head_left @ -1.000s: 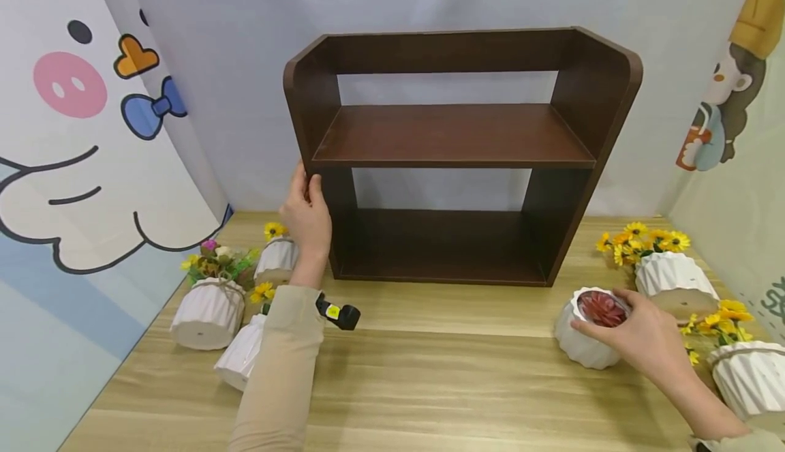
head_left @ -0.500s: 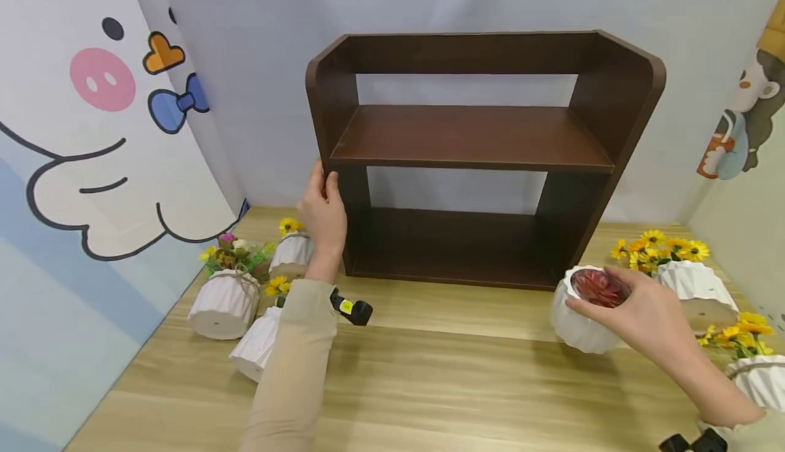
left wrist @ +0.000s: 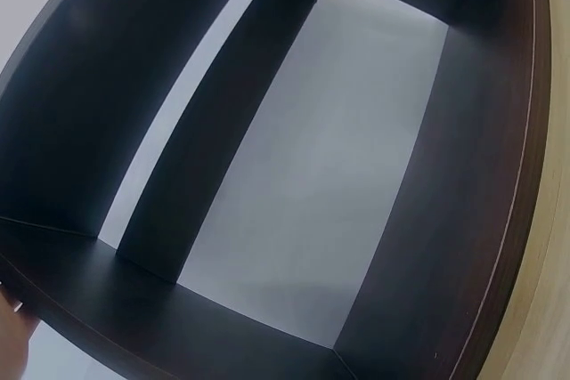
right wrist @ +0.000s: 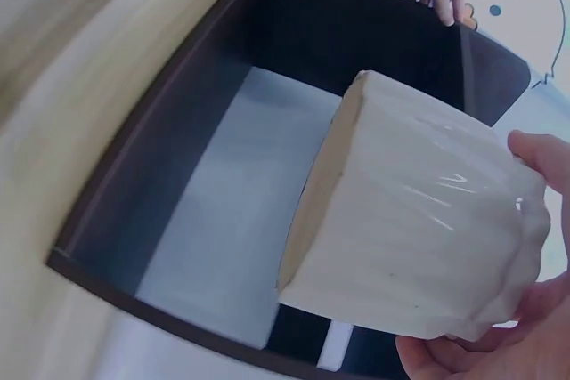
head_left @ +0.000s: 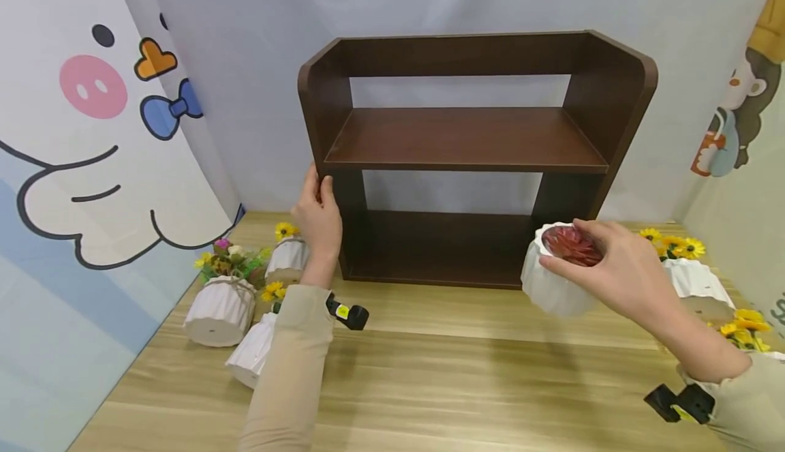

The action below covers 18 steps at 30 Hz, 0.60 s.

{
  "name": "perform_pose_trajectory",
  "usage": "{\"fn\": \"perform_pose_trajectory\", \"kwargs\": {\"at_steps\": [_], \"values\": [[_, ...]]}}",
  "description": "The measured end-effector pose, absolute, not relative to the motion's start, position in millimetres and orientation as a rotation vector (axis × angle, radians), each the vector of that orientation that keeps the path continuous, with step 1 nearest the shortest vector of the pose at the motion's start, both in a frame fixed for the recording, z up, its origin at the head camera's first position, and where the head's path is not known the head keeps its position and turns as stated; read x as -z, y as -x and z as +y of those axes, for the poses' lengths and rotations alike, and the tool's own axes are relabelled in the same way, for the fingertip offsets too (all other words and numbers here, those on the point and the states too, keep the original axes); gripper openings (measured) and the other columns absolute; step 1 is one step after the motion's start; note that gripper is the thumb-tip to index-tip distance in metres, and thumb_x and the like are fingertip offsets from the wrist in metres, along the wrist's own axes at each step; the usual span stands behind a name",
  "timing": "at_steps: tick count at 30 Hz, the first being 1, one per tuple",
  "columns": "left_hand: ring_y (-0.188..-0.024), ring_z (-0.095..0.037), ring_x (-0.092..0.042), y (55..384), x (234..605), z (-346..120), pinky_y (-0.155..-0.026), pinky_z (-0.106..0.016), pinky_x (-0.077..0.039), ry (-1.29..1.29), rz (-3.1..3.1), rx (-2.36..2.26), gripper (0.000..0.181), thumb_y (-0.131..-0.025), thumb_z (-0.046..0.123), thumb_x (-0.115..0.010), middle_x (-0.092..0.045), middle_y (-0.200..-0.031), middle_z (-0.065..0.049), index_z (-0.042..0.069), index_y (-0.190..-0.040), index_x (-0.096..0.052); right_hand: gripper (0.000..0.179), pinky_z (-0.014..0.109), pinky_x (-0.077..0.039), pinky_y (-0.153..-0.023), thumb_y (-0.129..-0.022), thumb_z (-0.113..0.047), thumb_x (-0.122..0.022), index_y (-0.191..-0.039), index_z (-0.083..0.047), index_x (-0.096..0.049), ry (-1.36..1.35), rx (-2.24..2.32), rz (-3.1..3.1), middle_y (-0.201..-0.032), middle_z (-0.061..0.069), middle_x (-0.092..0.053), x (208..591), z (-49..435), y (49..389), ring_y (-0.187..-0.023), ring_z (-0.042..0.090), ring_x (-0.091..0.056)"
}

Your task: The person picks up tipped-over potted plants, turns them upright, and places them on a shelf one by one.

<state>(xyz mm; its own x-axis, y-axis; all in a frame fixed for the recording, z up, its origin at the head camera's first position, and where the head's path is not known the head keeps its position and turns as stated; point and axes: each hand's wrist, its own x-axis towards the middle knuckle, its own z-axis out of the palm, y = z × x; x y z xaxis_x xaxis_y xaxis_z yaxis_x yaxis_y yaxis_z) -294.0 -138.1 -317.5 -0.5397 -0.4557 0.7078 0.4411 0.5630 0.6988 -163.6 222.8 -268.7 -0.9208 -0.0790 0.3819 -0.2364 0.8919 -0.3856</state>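
A dark brown two-tier shelf (head_left: 466,137) stands on the wooden table against the back cloth. My left hand (head_left: 319,223) grips the front edge of its left side panel, just below the middle board; only part of that hand shows at the edge of the left wrist view. With thumb and fingers at the rim, my right hand (head_left: 628,271) holds a white fluted flowerpot (head_left: 555,285) with a dark red succulent (head_left: 573,245) in it. The pot is above the table, before the shelf's lower right corner. In the right wrist view the pot's pale base (right wrist: 321,189) faces the shelf.
At left sit white pots with flowers, among them a mixed-bloom pot (head_left: 219,310), a tipped pot (head_left: 251,353) beside my left sleeve and one behind (head_left: 287,259). On the right are a yellow-flowered pot (head_left: 699,288) and more yellow flowers (head_left: 745,329) behind my right forearm.
My right hand has lifted the succulent pot off the table and carried it leftward and toward the shelf. The left hand keeps its hold on the shelf's side. The head view has shifted slightly.
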Motion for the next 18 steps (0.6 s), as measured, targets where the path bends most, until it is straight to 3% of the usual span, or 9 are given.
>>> {"fn": "perform_pose_trajectory", "kwargs": {"at_steps": [18], "values": [[-0.085,-0.027,-0.065,293,316,-138,-0.076,-0.040,-0.050,-0.010,-1.818,1.126,0.036,-0.093,0.028,-0.050,-0.065,-0.110,-0.010,0.013,-0.125,-0.057,0.063,0.043,-0.039,-0.071,-0.074,-0.046,-0.068,-0.116,0.000,-0.059,-0.446,-0.694,-2.510,-0.108,0.018,-0.058,218,178,189,-0.092,0.032,-0.054]]}}
